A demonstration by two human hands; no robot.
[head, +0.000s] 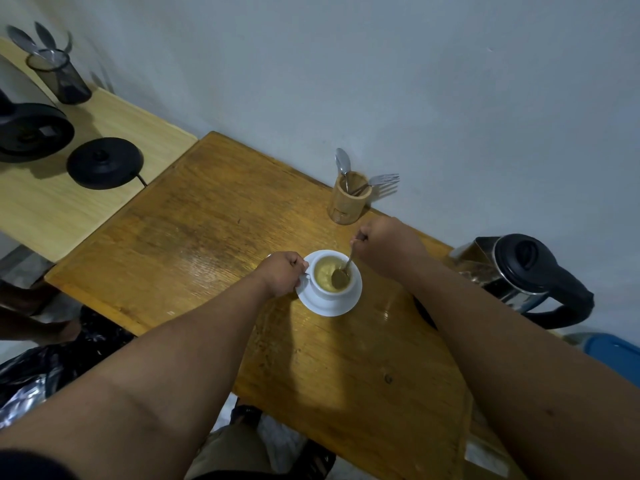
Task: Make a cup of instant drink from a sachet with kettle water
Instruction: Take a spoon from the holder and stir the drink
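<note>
A white cup [333, 293] stands on a white saucer [325, 307] on the wooden table [214, 237]. Pale yellowish-brown liquid fills the cup. My left hand [281, 273] grips the cup's handle at its left side. My right hand [382, 245] pinches the top of a metal spoon [346, 266], whose bowl dips into the liquid. A steel kettle [512, 271] with a black lid and handle stands to the right, behind my right forearm. No sachet is in view.
A wooden holder [348, 202] with a spoon and forks stands by the wall behind the cup. On a paler table at the left sit a black kettle base [104, 162], another black appliance [31, 133] and a dark cutlery cup [62, 76]. A blue object [613, 355] lies at the right edge.
</note>
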